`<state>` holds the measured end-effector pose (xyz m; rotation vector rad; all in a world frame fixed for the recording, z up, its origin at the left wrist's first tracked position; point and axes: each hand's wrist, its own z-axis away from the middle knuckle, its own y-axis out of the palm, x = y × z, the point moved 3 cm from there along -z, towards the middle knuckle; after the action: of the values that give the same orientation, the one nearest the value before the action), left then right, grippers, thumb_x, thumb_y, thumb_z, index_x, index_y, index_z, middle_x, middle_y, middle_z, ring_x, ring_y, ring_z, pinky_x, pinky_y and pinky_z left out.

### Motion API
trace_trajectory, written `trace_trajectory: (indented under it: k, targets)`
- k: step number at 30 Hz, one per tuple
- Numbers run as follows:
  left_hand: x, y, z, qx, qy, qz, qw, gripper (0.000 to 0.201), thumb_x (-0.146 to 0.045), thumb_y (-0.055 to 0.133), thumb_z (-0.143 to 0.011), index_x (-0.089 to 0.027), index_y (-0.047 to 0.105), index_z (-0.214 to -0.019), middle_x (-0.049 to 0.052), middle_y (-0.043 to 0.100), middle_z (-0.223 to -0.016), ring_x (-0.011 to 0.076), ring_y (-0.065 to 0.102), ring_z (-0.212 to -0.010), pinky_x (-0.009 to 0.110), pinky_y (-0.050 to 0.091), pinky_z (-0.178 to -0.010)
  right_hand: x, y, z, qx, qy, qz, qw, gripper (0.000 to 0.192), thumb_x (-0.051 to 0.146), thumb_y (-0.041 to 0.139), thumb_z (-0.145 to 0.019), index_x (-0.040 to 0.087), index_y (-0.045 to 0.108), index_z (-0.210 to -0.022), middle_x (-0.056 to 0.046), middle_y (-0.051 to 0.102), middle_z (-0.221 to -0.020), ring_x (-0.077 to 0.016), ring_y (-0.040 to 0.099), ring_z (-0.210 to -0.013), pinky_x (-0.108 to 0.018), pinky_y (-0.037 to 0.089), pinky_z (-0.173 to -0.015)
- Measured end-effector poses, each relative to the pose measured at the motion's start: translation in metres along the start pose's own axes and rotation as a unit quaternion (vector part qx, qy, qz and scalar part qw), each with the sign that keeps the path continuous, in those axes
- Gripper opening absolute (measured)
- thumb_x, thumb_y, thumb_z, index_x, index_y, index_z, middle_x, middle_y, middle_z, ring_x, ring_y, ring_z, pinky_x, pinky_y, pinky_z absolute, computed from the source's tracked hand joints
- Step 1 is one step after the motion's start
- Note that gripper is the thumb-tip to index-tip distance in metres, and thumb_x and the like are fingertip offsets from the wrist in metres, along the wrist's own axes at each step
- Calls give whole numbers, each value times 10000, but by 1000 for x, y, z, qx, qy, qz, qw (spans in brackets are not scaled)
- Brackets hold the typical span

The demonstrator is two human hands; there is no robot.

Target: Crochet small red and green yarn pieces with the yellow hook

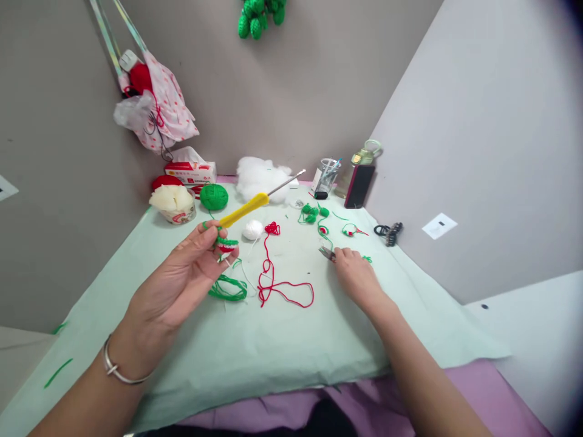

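My left hand [182, 276] is raised above the pale green cloth [291, 340] and grips a small green and red crochet piece [226, 244] together with a yellow-handled crochet hook [248, 208] that points up and to the right. Green yarn [228, 288] trails from the piece down onto the cloth. My right hand [357, 276] lies flat on the cloth further right, its fingertips on small metal scissors [326, 253]. Between the hands lies a loose red yarn strand [276, 285].
A white yarn ball [252, 229], green yarn ball [214, 196], cup of white stuffing [173, 203], fluffy stuffing [262, 176] and tissue box [190, 172] stand at the back. Small green crochet pieces [312, 212], a jar [327, 176], phone [359, 185] and hair clip [392, 232] sit right.
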<state>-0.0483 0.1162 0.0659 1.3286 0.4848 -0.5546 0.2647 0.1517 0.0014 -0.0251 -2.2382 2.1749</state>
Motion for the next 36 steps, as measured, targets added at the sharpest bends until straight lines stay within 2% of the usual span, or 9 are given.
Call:
trace_trajectory:
  k: [8, 13, 15, 17, 19, 28, 31, 33, 36]
  targets:
    - [-20, 6, -2, -27, 17, 54, 998, 248, -30, 606, -1020, -205, 723, -890, -64, 798, -847, 102, 757, -848, 593, 419, -1244, 0, -9, -12, 9, -7, -103, 995, 342, 2, 368, -962, 105, 663, -1099, -197, 668, -1120, -246, 637, -947, -372, 472, -826]
    - [-22, 9, -2, -7, 19, 66, 998, 235, -25, 599, -1023, -192, 725, -918, -57, 815, -838, 97, 765, -857, 659, 315, -1283, 41, -31, 2, 58, -104, -282, 952, 511, 303, 217, -1099, 148, 688, -1218, -58, 717, -903, -142, 570, -655, -280, 472, -619]
    - [-20, 11, -2, -4, 17, 67, 998, 236, -14, 611, -1012, -195, 727, -913, -64, 813, -820, 93, 764, -826, 646, 356, -1266, 74, -38, 13, 131, -173, -431, 876, 589, 511, 254, -1091, 145, 677, -1273, -19, 670, -813, -121, 480, -575, -258, 419, -531]
    - [-16, 14, -2, -1, 12, 62, 998, 213, -18, 642, -996, -196, 731, -919, -63, 816, -826, 94, 764, -815, 619, 401, -1248, 109, -41, 21, 192, -229, -558, 774, 594, 627, 627, -926, 137, 685, -1256, 25, 604, -756, -111, 481, -607, -245, 420, -559]
    - [-16, 15, -1, 3, 10, 59, 998, 190, -28, 663, -989, -195, 731, -928, -60, 818, -830, 96, 760, -796, 614, 412, -1242, 137, -38, 20, 204, -230, -603, 736, 622, 597, 832, -763, 150, 699, -1175, 69, 533, -670, -110, 481, -603, -240, 400, -567]
    - [-40, -4, 8, -15, 16, 67, 997, 213, -9, 634, -998, -169, 705, -876, -49, 803, -773, 103, 743, -778, 690, 336, -1250, 119, -35, -39, 62, -122, -533, 835, 43, 211, 621, -900, 177, 641, -882, 29, 538, -698, -123, 439, -634, -252, 346, -595]
    - [-42, -9, 7, -30, 29, 66, 997, 206, -42, 642, -1000, -174, 710, -857, -34, 820, -814, 119, 749, -770, 694, 380, -1222, 117, -46, -29, 61, -149, -520, 839, 139, 173, 569, -914, 183, 691, -979, 23, 578, -735, -127, 483, -670, -252, 383, -634]
    - [-41, -7, 5, -25, 27, 60, 997, 202, -52, 628, -1007, -175, 725, -881, -15, 838, -861, 123, 751, -750, 658, 445, -1191, 132, -48, -16, 124, -188, -541, 810, 209, 249, 604, -928, 188, 719, -1091, 44, 579, -691, -114, 484, -610, -242, 386, -584]
    - [-39, -2, 3, -7, 33, 47, 998, 192, -79, 615, -1022, -173, 736, -907, 5, 847, -910, 127, 756, -750, 584, 528, -1140, 166, -39, 2, 299, -227, -623, 686, 515, 421, 763, -864, 195, 649, -1313, 90, 542, -647, -82, 375, -491, -221, 293, -462]
